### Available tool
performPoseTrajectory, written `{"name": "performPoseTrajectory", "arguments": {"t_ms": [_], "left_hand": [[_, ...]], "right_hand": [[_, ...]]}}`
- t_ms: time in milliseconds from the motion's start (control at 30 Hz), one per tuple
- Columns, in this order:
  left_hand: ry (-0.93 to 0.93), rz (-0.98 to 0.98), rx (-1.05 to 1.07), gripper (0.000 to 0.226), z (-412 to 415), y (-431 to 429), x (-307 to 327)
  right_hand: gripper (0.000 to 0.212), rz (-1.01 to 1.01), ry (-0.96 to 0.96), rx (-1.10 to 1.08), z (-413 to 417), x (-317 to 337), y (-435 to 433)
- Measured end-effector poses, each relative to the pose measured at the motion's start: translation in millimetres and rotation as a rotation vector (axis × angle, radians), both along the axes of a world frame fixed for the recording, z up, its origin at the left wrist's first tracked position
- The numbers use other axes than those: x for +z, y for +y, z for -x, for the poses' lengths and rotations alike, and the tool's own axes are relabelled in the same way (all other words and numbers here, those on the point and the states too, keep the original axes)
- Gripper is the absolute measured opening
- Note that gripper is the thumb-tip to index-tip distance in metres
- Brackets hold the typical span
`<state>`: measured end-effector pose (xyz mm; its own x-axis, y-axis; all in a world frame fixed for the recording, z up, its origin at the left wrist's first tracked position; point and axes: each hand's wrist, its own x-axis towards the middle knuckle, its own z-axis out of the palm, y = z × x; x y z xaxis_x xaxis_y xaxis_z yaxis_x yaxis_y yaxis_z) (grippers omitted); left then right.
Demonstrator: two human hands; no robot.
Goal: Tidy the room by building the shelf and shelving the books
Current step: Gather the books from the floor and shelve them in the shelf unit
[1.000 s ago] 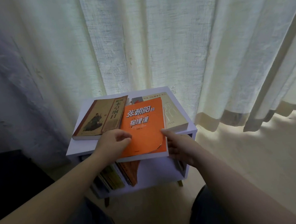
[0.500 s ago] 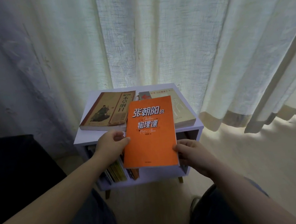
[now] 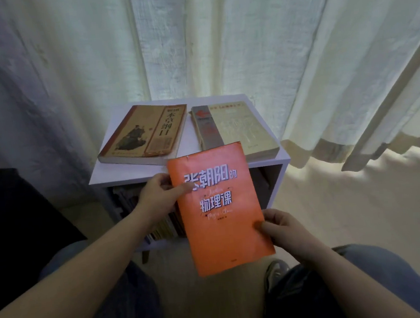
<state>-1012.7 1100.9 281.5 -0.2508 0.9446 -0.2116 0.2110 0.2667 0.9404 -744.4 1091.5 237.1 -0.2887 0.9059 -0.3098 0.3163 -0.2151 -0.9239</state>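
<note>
Risk: the orange book (image 3: 221,209), gripped only at its edges, may sag and slip, or snag on the shelved books (image 3: 167,228) when pushed into the shelf (image 3: 273,164). It hangs at centre frame before the shelf opening. The left hand (image 3: 156,202) pinches its upper left edge and the right hand (image 3: 285,231) its lower right edge, thumbs on the cover.

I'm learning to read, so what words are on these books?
"张朝阳的" over "物理课": white letters on the orange book.
"本草纲目": down the cover of the brown book.
Pale book: title too blurred to read.
Orange book's thin script and small print: too blurred.
</note>
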Motion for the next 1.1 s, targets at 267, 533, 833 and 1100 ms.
{"name": "performPoseTrajectory", "arguments": {"t_ms": [267,533,833,1100], "left_hand": [[0.115,0.042,-0.187,0.034,10.4,-22.6,-7.2],[0.216,0.303,-0.418,0.023,20.0,-25.8,-17.6],[0.264,0.21,-0.267,0.019,-9.3,-28.9,-44.9],[0.344,0.188,-0.053,0.012,-5.2,-10.7,-64.5]], "right_hand": [[0.033,-0.032,-0.295,-0.02,15.8,-29.8,13.6],[0.045,0.011,-0.36,-0.01,29.8,-58.3,15.3],[0.055,-0.043,-0.485,-0.06,38.6,-78.1,26.6],[0.075,0.004,-0.483,0.023,53.9,-92.1,29.3]]}}
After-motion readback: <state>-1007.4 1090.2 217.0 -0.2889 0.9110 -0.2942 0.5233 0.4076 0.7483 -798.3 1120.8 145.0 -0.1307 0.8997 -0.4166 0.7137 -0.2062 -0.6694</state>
